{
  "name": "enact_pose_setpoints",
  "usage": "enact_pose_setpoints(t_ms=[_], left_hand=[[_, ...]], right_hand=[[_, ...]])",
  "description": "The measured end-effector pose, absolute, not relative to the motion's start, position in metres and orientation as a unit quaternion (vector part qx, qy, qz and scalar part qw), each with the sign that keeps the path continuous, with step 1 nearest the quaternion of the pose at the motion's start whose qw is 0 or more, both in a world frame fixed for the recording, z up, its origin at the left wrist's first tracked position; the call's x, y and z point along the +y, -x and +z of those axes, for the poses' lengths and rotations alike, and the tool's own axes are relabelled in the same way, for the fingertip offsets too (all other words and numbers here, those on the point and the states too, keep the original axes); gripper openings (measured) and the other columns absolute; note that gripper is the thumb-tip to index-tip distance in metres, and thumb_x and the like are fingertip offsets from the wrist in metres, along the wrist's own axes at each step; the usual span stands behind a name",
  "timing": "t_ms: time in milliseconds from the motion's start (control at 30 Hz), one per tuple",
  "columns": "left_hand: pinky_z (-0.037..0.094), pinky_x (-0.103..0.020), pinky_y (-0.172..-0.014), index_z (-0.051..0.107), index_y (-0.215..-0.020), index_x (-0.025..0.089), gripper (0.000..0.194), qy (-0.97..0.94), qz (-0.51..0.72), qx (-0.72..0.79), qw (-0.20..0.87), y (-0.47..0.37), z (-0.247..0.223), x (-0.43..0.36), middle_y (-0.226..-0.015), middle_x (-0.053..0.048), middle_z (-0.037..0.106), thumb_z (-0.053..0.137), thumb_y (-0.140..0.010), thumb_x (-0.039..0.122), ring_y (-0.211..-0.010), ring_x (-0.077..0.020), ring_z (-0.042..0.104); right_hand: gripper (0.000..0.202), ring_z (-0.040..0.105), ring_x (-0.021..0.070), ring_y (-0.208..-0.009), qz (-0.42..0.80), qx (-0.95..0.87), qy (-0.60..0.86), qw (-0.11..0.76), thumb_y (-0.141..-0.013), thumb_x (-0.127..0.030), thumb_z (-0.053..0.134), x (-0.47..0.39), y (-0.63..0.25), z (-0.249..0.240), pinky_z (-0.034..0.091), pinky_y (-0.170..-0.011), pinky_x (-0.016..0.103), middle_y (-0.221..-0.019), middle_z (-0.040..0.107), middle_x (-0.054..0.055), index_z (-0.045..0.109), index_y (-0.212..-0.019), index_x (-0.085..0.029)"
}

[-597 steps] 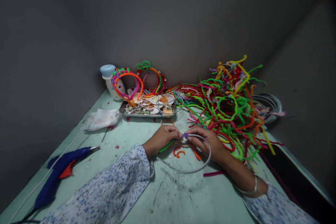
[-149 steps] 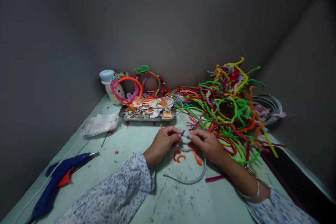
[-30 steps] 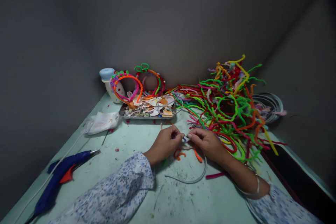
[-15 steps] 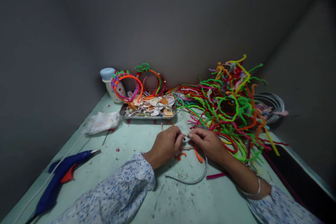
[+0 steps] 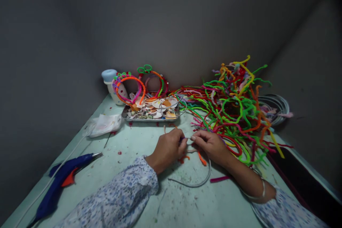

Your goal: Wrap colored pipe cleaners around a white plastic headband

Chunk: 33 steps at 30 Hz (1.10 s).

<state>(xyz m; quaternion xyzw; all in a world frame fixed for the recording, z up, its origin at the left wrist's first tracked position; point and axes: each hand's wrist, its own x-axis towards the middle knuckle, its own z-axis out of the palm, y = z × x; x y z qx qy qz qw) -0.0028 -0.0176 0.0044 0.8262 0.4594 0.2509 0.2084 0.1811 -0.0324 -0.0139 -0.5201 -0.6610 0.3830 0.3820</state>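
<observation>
My left hand (image 5: pixel 171 148) is closed in a pinch, with a bit of purple pipe cleaner (image 5: pixel 182 139) showing at its fingertips. Opposite it, my right hand (image 5: pixel 211 145) pinches the end of a grey wire (image 5: pixel 188 138), and a short grey length spans the small gap between the two hands. The wire curves out below my right hand as a loop (image 5: pixel 209 171) over the table, its other end pointing left. Orange pipe cleaner pieces (image 5: pixel 202 159) lie just under the hands. Fingers hide most of what is gripped.
Behind my hands stands a metal tray (image 5: pixel 149 119) of shells, with finished headbands (image 5: pixel 130 78) above it. A pile of colourful pipe cleaners (image 5: pixel 235 110) and a wire coil (image 5: pixel 280 108) are at right. A blue glue gun (image 5: pixel 64 176), plastic bag (image 5: pixel 105 124) and bottle (image 5: pixel 109 76) are at left.
The fingers of my left hand have shifted slightly, and the purple tip now sits closer in against them. More grey wire shows between the hands; my right hand stays in place.
</observation>
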Motion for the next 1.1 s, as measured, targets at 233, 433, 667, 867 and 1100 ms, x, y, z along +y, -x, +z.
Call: enact_pose_setpoints(t_ms=[233,433,667,867,1100], left_hand=[[0.028,-0.025,-0.056,0.057,-0.079,0.020,0.014,-0.845,0.257,0.443,0.154,0.0038,0.0031,-0.0185,-0.072,-0.003,0.060,0.048,-0.086,0.029,-0.061,-0.0147,0.050],[0.029,-0.026,-0.057,0.057,-0.080,0.019,0.014,-0.851,0.246,0.449,0.119,0.0039,0.0030,-0.0194,-0.075,-0.004,0.061,0.050,-0.085,0.030,-0.065,-0.0162,0.052],[0.029,-0.026,-0.057,0.057,-0.081,0.018,0.016,-0.857,0.220,0.456,0.098,0.0036,0.0045,-0.0209,-0.076,-0.004,0.061,0.047,-0.087,0.030,-0.064,-0.0153,0.052],[0.030,-0.025,-0.056,0.057,-0.081,0.018,0.014,-0.850,0.219,0.468,0.099,0.0026,0.0038,-0.0220,-0.076,-0.003,0.062,0.048,-0.086,0.028,-0.064,-0.0144,0.052],[0.033,-0.024,-0.060,0.056,-0.085,0.019,0.013,-0.836,0.251,0.472,0.126,0.0022,0.0026,-0.0219,-0.079,-0.002,0.063,0.052,-0.084,0.031,-0.069,-0.0148,0.055]], right_hand=[[0.027,0.051,0.0131,-0.058,0.388,-0.660,0.520,0.378,-0.086,-0.040,0.052,-0.0322,-0.1826,-0.0155,0.039,-0.055,0.023,-0.061,0.057,-0.002,0.060,-0.073,-0.018],[0.026,0.048,0.0124,-0.057,0.392,-0.661,0.516,0.379,-0.087,-0.038,0.052,-0.0331,-0.1817,-0.0143,0.038,-0.054,0.023,-0.060,0.054,-0.003,0.059,-0.073,-0.018],[0.027,0.048,0.0118,-0.055,0.390,-0.660,0.521,0.375,-0.087,-0.039,0.052,-0.0338,-0.1813,-0.0140,0.037,-0.052,0.023,-0.059,0.054,-0.003,0.059,-0.072,-0.017],[0.026,0.049,0.0117,-0.057,0.390,-0.662,0.519,0.375,-0.087,-0.038,0.053,-0.0333,-0.1816,-0.0147,0.038,-0.054,0.023,-0.061,0.055,-0.002,0.059,-0.073,-0.017],[0.025,0.047,0.0111,-0.054,0.403,-0.650,0.517,0.384,-0.088,-0.037,0.052,-0.0330,-0.1829,-0.0177,0.037,-0.051,0.022,-0.060,0.054,-0.003,0.058,-0.074,-0.017]])
